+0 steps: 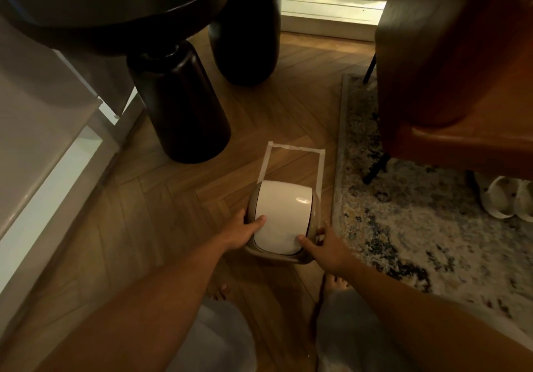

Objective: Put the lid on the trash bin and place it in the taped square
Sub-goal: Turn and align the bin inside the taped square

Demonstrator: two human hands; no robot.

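A small trash bin (288,259) with a beige rim stands on the wooden floor, its white swing lid (284,216) seated on top. My left hand (245,231) grips the bin's left side, thumb on the lid. My right hand (324,246) holds the right side, thumb on the lid's near corner. The taped square (294,149) of white tape lies on the floor just beyond the bin. The bin covers the square's near part; the far half of the square shows bare floor.
Two dark round table legs (184,106) stand left of and behind the square under a black tabletop. A patterned rug (403,204) borders the right, with a brown chair (461,68) and white slippers (507,198) on it. My bare feet are below the bin.
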